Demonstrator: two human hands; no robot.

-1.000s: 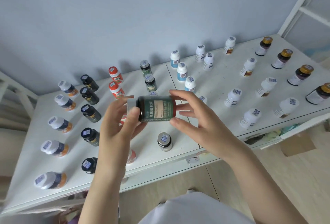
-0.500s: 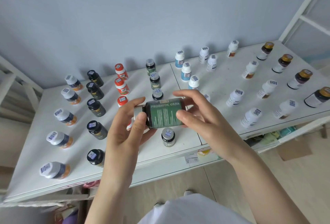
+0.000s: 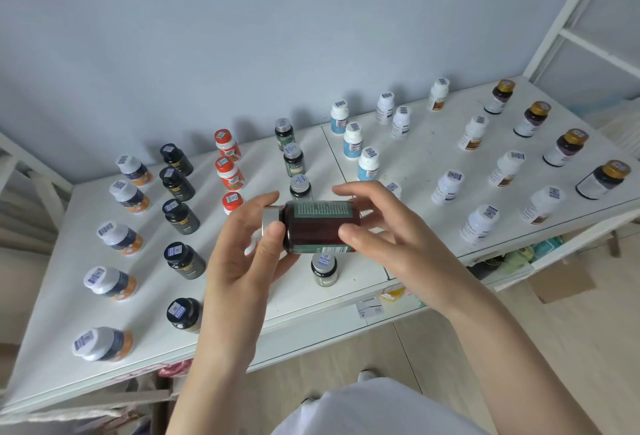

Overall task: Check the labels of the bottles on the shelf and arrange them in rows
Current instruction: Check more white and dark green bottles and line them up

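Both hands hold one thing above the near middle of the shelf (image 3: pixel 69 296). It is a dark green-labelled bottle (image 3: pixel 317 230) lying on its side in the air, its long axis running left to right and its silver cap to the left. The left hand (image 3: pixel 249 254) pinches the cap end between thumb and fingers, and the right hand (image 3: pixel 391 244) curls thumb and fingers round the base end. The bare glass between the label's two edges faces the camera.

Just beyond and below the held bottle, near the shelf's front edge, stands the nearest silver-capped bottle (image 3: pixel 323 270) of the same kind. Three more silver-capped bottles (image 3: pixel 293 160) run from behind the held bottle toward the wall, forming one line. The stretch between the nearest and the rest is hidden by the held bottle, so I judge the free slot lies straight under the hands. Setting it down would call for tipping it upright, cap up, and lowering it almost vertically.

Room is tight sideways. The red-capped bottles (image 3: pixel 229 174) stand just left of that line and the blue-labelled bottles (image 3: pixel 352 140) just right, while the black bottles (image 3: pixel 180 218) are farther left
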